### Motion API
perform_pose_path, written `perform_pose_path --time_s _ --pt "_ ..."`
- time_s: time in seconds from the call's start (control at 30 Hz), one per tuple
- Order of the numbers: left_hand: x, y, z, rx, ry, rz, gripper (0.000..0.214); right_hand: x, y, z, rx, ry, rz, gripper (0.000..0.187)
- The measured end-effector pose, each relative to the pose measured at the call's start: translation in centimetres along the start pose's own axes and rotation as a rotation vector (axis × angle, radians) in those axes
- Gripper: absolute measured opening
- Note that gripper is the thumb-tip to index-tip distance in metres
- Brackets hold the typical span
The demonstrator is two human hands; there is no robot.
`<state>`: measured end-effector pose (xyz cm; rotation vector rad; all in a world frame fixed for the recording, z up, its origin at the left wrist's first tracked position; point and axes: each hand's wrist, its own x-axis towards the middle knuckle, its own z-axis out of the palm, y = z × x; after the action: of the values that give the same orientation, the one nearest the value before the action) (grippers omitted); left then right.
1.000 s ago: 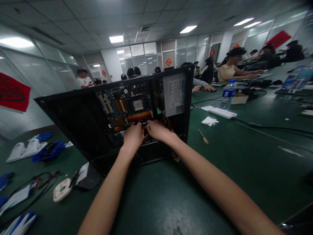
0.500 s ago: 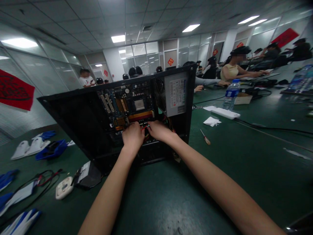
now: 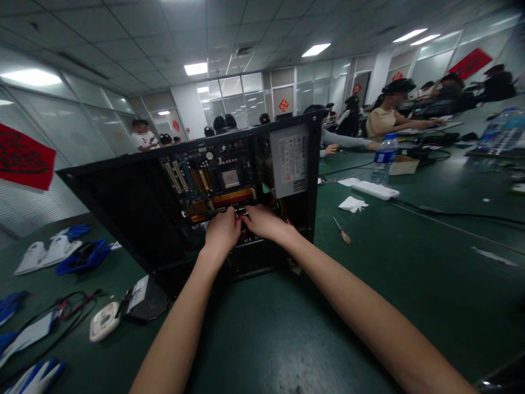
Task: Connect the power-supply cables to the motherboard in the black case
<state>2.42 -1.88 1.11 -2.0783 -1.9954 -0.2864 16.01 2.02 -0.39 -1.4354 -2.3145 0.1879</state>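
The open black computer case (image 3: 135, 219) stood on the green table (image 3: 369, 284). Its power supply (image 3: 292, 158) bore a white label too blurred to read. Below the motherboard (image 3: 209, 180), the left hand (image 3: 221, 232) and right hand (image 3: 264, 221) met, fingers curled among red cables (image 3: 243, 215). Whether they gripped anything could not be told.

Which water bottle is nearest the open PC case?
The blue-labelled water bottle standing upright just behind the white power strip, right of the computer case. The other bottles sit much farther off, at the far right edge of the table.
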Motion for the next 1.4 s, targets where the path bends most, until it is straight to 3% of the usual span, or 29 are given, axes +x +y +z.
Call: perform_pose_path --time_s 0.3,0.63,0.83,1.0,1.1,1.2,1.3,1.4 --pt "0.1 0.2 -0.1 -0.073 0.013 0.067 0.022 -0.1 0.2 -0.2 0.027 -0.023 -0.041 0.028" --pt "0.7 -0.5 0.9 -0.176 -0.059 0.11 0.015 0.0 0.4 0.3 0.035 -0.025 -0.062 0.028" --pt "0.0 0.0 0.3 -0.161 0.113 0.057 0.022 0.0 0.3 0.1 0.022 -0.003 -0.024 0.034" --pt "0.6 -0.4 0.9 -0.497 0.219 0.037 0.015 0.4 0.3 0.3 0.056 0.04 -0.073 0.035" --pt "1.0 -0.5 0.6 -0.953 0.277 0.02 0.018 0.6 0.3 0.1 0.216 0.165 -0.066 0.028" --pt "0.5 0.0 -1.2 -1.367 0.385 0.013 0.024 0.3 -0.2 -1.0 0.603 0.198 -0.03 0.026" --pt "-1.1 1.2 -3.8 -1.457 0.462 0.091 0.028 -0.7 -1.5 -2.8 0.966 0.159 -0.082 0.026" --pt "-3.2 2.4 -5.7 -1.337 0.609 0.177 0.028 -2.7 -3.4 -5.2 1.118 0.213 -0.145 0.024"
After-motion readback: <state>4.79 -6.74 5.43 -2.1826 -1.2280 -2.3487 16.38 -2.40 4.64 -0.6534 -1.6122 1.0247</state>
